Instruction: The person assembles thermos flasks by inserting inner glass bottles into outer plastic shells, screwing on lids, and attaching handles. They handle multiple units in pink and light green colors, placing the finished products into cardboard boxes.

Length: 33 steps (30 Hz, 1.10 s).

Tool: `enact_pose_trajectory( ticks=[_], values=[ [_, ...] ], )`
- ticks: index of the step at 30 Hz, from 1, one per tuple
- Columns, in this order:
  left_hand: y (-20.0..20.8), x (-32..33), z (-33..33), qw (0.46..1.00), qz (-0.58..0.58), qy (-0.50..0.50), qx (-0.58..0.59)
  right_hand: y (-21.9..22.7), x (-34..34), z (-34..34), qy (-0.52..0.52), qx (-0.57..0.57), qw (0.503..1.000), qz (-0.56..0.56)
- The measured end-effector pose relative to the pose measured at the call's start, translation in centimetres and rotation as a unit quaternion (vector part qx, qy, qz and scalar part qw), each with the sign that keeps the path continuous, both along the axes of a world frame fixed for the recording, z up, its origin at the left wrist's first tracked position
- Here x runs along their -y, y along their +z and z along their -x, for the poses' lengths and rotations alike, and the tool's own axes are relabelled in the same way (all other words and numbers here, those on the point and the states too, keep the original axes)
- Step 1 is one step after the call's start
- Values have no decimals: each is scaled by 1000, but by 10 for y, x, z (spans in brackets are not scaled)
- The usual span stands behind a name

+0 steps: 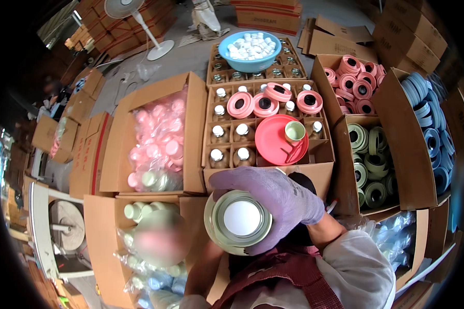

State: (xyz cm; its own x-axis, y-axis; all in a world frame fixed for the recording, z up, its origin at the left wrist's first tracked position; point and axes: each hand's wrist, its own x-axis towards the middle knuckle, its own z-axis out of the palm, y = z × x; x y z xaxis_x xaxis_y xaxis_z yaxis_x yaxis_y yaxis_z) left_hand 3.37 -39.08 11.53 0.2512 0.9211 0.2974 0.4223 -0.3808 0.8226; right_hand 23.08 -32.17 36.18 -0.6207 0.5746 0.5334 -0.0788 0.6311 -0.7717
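My right hand (286, 198), in a lavender glove, is wrapped around a pale green round plastic piece (211, 226) held up in front of me. A flat white disc (242, 218) shows at the centre of its rings. From below, my left forearm (202, 275) reaches up behind this piece; the left hand itself is hidden. Just beyond stands a divided carton (270, 172) of clear bottles with white caps (217, 131). On top lie several pink rings (265, 104) with black centres and a red plate (268, 139) carrying a small green cup (295, 131).
A blue basin (250, 66) of white caps rests on a farther carton. Left is a box of bagged pink pieces (160, 134); below it, green pieces partly blurred. Right are boxes of pink rings (362, 88), green rings (376, 159) and blue rings (432, 141). A fan (161, 50) stands behind.
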Motion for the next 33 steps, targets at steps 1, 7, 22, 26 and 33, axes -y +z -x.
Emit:
enact_pose_trajectory(
  ticks=[1,7,22,26,33],
  values=[
    [-1,-4,-1,1000,14,-13,16,4,13,-2,-11,15,1000,5],
    [10,-15,-9,959,182,-97,194,17,57,-30,-17,49,994,-92],
    [6,-16,-50,924,227,-104,291,-40,74,-72,-21,-164,983,-73],
    [-1,-4,-32,931,207,-57,296,-32,76,-49,-51,-144,986,-68],
    [-14,-6,-54,954,114,-51,272,-17,88,-58,-229,-8,970,-86]
  ],
)
